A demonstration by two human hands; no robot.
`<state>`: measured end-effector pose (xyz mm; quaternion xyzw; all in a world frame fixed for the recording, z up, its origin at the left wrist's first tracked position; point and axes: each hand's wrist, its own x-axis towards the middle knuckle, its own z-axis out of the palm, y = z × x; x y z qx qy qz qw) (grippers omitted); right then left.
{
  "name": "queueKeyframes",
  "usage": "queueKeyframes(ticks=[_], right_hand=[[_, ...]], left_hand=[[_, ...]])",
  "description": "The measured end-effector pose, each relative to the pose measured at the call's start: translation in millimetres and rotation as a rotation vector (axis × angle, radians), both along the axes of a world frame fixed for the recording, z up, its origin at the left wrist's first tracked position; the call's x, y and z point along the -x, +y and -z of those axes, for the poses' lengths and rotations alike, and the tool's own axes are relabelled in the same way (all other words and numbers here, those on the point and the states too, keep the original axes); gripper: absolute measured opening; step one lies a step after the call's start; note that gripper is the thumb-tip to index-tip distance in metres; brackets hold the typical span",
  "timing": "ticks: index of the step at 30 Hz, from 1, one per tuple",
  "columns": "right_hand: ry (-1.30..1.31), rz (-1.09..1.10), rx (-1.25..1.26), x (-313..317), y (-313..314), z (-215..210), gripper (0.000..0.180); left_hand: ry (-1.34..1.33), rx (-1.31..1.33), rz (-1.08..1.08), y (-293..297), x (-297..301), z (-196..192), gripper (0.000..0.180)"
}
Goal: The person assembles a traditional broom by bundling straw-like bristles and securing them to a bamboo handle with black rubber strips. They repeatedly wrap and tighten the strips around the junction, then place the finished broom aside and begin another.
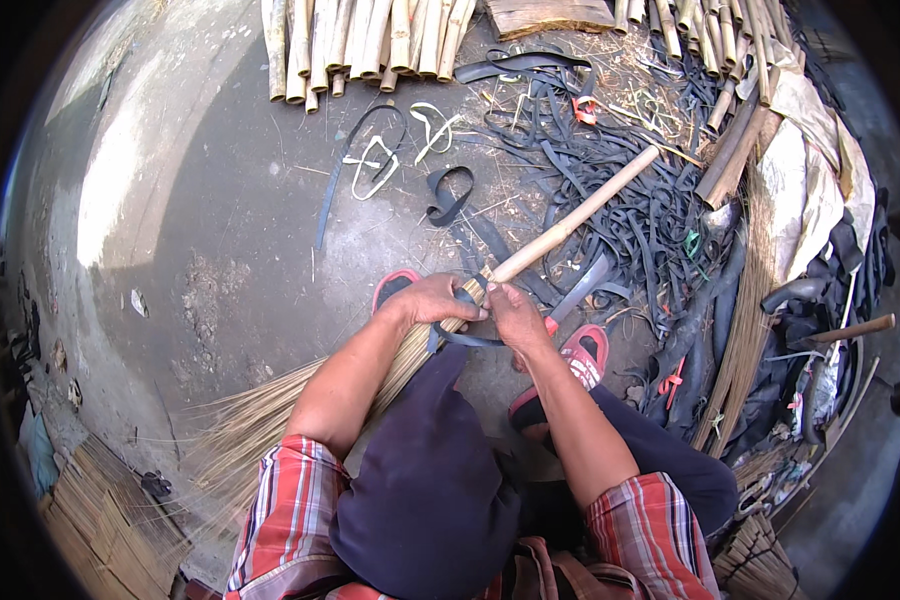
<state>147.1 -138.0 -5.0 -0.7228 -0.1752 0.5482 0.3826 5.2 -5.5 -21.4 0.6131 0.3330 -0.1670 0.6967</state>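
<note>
A broom lies slantwise across my lap, its thin stiff bristles fanning out to the lower left and its pale wooden handle pointing to the upper right. Where bristles meet handle, a black rubber strip goes round the neck and hangs in a loop between my hands. My left hand is closed round the bound neck of the broom. Beside it, my right hand pinches the strip close to the handle's base; its fingertips are partly hidden. A knife with a broad blade lies just right of my right hand.
A tangled heap of black rubber strips spreads at the right. Bamboo poles are stacked at the far side, near a wooden block. Long bristles and a pale sack lie at the right. Pink sandals are on my feet.
</note>
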Motion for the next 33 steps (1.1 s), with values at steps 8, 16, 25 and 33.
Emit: queueKeyframes(ticks=[8,16,25,33], right_hand=[[0.052,0.072,0.120,10.2,17.3,-5.9,0.036],[0.091,0.083,0.086,5.6,-5.1,-11.4,0.032],[0.071,0.051,0.043,5.8,-19.1,-8.8,0.037],[-0.078,0.014,0.130,9.4,9.4,-0.6,0.040]], left_hand=[[0.313,-0.890,0.071,-47.8,3.3,-14.4,0.055],[0.345,-0.719,0.107,-33.2,-2.1,-14.2,0.052],[0.063,-0.054,0.184,5.8,2.4,-6.5,0.062],[0.119,-0.804,0.062,-35.9,6.4,-32.4,0.055]])
